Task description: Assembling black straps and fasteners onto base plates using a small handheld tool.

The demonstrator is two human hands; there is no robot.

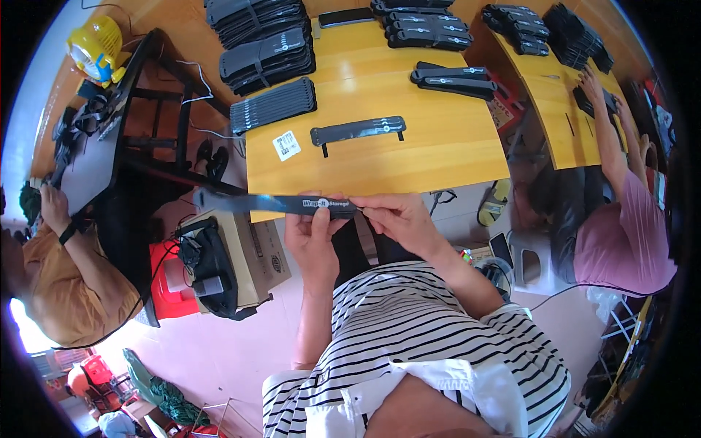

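One yellow fan (96, 47) stands at far left. Two banded stacks of black straps (266, 58) lie at the far left of the counter (365, 80), with one strap row (274, 105) and one white label (286, 146) nearer. At the near edge, the left hand (312, 241) has thumb and fingers clamped on one printed black strap (270, 204); one flat strap (358, 130) lies farther off. The right hand (400, 221) pinches the held one's right end. Rightward lie at least two loose straps (454, 82).

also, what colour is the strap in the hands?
The strap is black, printed in white; head view.
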